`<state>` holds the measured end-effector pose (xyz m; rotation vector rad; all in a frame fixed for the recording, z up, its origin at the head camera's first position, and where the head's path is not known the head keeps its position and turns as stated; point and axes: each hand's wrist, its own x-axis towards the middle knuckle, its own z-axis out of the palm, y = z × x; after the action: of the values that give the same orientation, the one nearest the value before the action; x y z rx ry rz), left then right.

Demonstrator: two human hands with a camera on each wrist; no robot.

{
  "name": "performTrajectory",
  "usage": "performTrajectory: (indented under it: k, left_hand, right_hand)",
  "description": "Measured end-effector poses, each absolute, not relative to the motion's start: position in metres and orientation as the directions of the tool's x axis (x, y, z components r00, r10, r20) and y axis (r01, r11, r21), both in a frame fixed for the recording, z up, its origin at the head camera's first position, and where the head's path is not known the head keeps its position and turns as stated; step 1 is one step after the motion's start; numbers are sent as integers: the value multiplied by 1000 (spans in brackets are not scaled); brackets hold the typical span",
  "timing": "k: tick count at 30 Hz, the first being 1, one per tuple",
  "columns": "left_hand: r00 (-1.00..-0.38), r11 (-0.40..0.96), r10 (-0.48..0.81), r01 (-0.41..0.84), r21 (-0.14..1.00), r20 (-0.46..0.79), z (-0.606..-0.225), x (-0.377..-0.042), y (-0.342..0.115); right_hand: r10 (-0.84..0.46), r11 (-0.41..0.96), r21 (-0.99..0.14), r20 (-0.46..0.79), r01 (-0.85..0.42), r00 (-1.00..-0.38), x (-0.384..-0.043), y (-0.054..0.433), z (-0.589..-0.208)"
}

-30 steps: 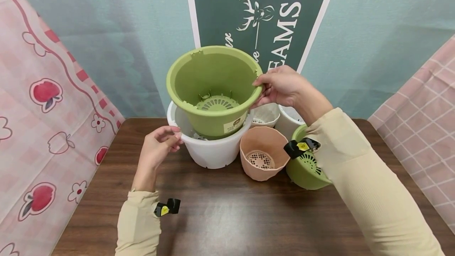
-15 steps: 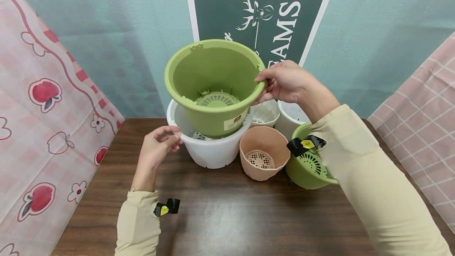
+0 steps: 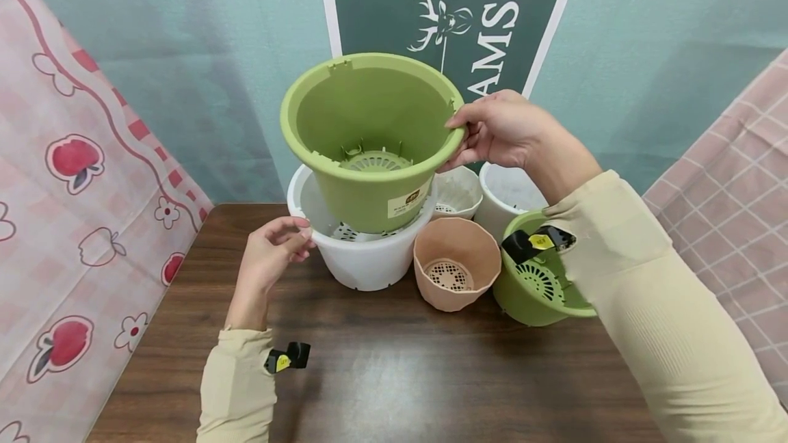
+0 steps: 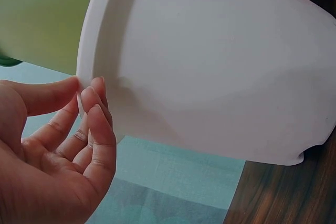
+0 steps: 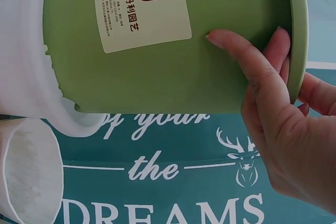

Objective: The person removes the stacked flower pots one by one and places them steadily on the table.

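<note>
A large green plastic flowerpot [image 3: 369, 197] with a paper label on its side hangs partly inside a large white flowerpot [image 3: 363, 265]. My right hand [image 3: 501, 130] grips the green pot by the right of its rim, thumb over the edge. In the right wrist view, the label [image 5: 144, 11] and the pot's lower edge show, its base at the white pot's mouth. My left hand [image 3: 273, 251] pinches the white pot's rim on its left side. Seen from the left wrist, the thumb and fingertips [image 4: 100, 119] meet at that rim, and the white wall [image 4: 210, 61] fills the view.
A peach faceted pot [image 3: 455, 299] stands right of the white one, a second green pot [image 3: 529, 306] beyond it, partly behind the right sleeve. Behind are a small white pot [image 3: 462, 190] and another white pot [image 3: 492, 214]. Brown wooden table [image 3: 382, 374]; curtains surround it.
My right hand has raised the green pot steadily, so more of the white pot's inside shows beneath it. The left hand has stayed at the white rim.
</note>
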<state>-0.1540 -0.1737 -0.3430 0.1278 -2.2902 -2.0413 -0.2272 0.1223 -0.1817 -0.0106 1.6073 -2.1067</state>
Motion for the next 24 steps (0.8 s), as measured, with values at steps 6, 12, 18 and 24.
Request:
performTrajectory:
  k: [6,12,18,24]
  left_hand:
    - [-995,95,-94,16,995,25,-373,-172,-187]
    - [-997,60,-72,27,998,31,-451,-217,-222]
    - [-995,47,-62,69,997,72,-404,-188,-202]
    - [-993,168,-119,-30,985,-10,-343,-154,-173]
  right_hand:
    - [-374,-181,-908,-292,378,-880,-224,122,-177]
    - [-370,-182,-908,-292,377,-882,-222,123,-171]
    - [-379,-194,-904,-288,380,-879,-221,126,-167]
    - [-377,-191,-908,-282,372,-882,-221,131,-164]
